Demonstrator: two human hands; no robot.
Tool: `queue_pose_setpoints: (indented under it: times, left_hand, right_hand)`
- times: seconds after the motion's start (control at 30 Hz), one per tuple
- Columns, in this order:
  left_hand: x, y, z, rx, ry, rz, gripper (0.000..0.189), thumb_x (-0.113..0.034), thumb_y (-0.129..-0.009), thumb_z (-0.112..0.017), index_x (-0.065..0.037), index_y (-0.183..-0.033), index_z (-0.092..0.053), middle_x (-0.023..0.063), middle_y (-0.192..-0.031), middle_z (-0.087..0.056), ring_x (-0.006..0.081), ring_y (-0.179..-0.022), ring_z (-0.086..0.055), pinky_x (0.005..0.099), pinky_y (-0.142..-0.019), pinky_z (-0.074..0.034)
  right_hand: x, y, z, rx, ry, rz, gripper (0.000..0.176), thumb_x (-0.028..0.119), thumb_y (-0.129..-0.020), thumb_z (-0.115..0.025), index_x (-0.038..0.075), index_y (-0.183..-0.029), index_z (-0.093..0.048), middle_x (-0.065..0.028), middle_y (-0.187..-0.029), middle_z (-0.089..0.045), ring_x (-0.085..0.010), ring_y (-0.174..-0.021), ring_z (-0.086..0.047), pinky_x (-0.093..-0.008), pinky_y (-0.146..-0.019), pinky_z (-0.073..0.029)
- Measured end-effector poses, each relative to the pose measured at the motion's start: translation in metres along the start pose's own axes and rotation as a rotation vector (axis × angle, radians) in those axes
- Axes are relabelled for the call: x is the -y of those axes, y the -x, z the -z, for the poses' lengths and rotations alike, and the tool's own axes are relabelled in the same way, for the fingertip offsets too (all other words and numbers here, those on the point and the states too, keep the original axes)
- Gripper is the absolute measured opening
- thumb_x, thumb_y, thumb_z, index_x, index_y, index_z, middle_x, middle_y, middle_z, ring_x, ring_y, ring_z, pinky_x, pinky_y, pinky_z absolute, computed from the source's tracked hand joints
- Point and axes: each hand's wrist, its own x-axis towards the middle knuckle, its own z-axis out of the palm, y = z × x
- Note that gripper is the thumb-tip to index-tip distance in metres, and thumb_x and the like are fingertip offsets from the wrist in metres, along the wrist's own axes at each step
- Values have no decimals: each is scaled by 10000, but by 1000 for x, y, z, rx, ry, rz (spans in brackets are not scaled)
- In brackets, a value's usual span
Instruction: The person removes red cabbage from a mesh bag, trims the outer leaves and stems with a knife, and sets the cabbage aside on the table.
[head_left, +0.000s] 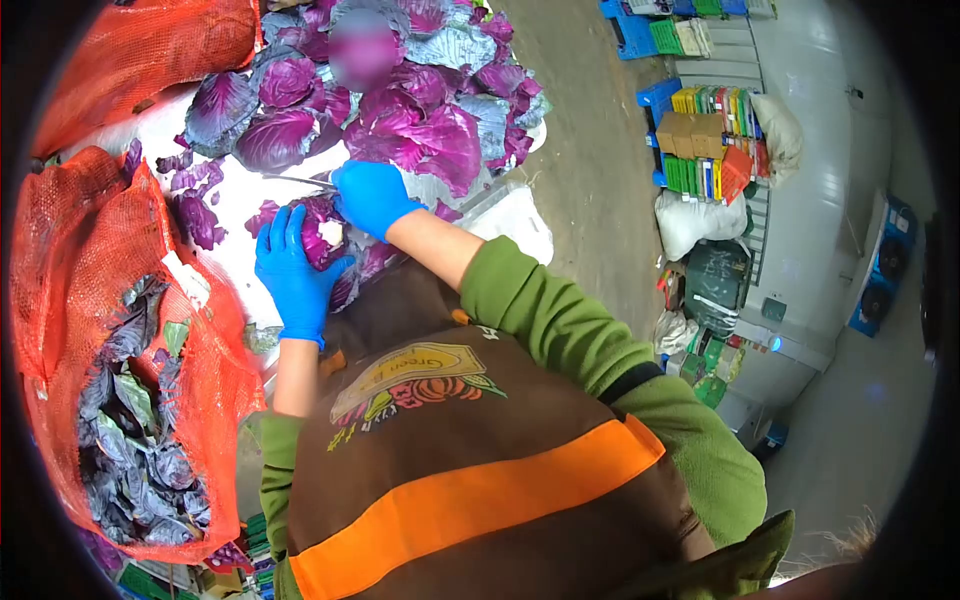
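Observation:
My left hand [297, 272], in a blue glove, is wrapped round the side of a red cabbage [312, 240] with its pale cut stem end showing. Close beside it, my right hand [372, 200], gloved in blue too, grips a knife [298, 180] whose thin blade points left, just above the cabbage. Torn purple leaf pieces [200, 215] lie on the white work surface [235, 235] left of my hands. Beyond them rises a large pile of loose red cabbage leaves [420, 130].
On the left, an open red mesh sack [90, 270] holds dark outer leaves [150, 450]; another red mesh sack [170, 50] lies above it. A white plastic piece [515, 225] sits right of my right hand. Stacked coloured crates [700, 130] stand across the concrete floor [590, 160].

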Motion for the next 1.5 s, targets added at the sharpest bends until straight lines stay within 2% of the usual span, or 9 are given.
queue_pose_setpoints:
  times: [0.17, 0.27, 0.4, 0.53, 0.67, 0.77, 1.0, 1.17, 1.5]
  left_hand:
    - [36, 25, 6, -37, 340, -105, 919, -246, -509, -897, -93, -1309, -471, 157, -1411, -424, 377, -1285, -389, 469, -1081, -314]
    - [58, 51, 8, -97, 588, 93, 981, -179, -517, -909, -54, -1347, -400, 158, -1479, -335, 329, -1362, -322, 436, -1141, -256]
    - [58, 64, 12, -183, 648, 205, 1022, -192, -516, -920, -23, -1359, -368, 154, -1437, -375, 302, -1336, -352, 418, -1128, -275]
    - [33, 50, 17, -239, 263, 322, 1100, -318, -534, -920, 7, -1389, -309, 205, -1268, -443, 349, -1178, -463, 444, -1031, -366]
    - [-2, 18, 47, -103, 107, 537, 1083, -392, -608, -869, -3, -1423, -271, 251, -1291, -425, 392, -1210, -439, 473, -1040, -349]
    - [34, 12, 25, -213, 190, 131, 1040, -369, -620, -865, -21, -1419, -298, 249, -1358, -390, 395, -1258, -408, 468, -1067, -324]
    - [20, 5, 14, -198, 206, 208, 960, -324, -624, -861, -32, -1384, -352, 258, -1399, -344, 404, -1303, -343, 465, -1093, -287]
    - [17, 6, 10, -222, 183, 212, 953, -309, -613, -862, -37, -1377, -361, 260, -1399, -342, 409, -1298, -343, 466, -1089, -290]
    - [11, -4, 14, -202, 176, 274, 917, -298, -610, -862, 1, -1336, -391, 244, -1326, -410, 386, -1244, -397, 456, -1056, -326]
  right_hand:
    - [-15, -19, -18, 92, 42, -85, 192, 272, -781, -643, 103, -866, -671, -150, -871, -662, -339, -798, -657, -451, -666, -522]
    - [-10, -30, -10, 318, -109, -167, 405, 469, -771, -687, 109, -957, -684, -151, -939, -675, -341, -890, -647, -447, -780, -515]
    - [3, -42, -14, 253, -202, -192, 382, 420, -798, -624, 99, -996, -688, -159, -988, -672, -341, -896, -653, -434, -771, -522]
    - [19, -28, 0, -301, -429, -88, 409, 342, -808, -683, 79, -1106, -586, -155, -931, -607, -361, -888, -625, -456, -752, -498]
    - [25, 14, 15, -102, -545, -146, 322, 313, -854, -663, 93, -1084, -610, -143, -861, -591, -353, -854, -628, -417, -724, -508]
    - [14, 45, 16, 64, -559, -78, 269, 294, -904, -595, 92, -1080, -622, -148, -892, -610, -351, -845, -630, -416, -705, -504]
    - [34, 77, 42, 110, -366, 55, 251, 276, -943, -515, 110, -1089, -634, -127, -953, -651, -324, -819, -640, -417, -682, -511]
    - [38, 76, 28, 16, -207, 116, 133, 228, -904, -504, 117, -871, -571, -95, -767, -597, -287, -695, -628, -421, -552, -489]
    - [31, 91, 19, 66, -140, 22, 129, 223, -910, -499, 104, -920, -548, -100, -783, -592, -299, -688, -628, -432, -553, -487]
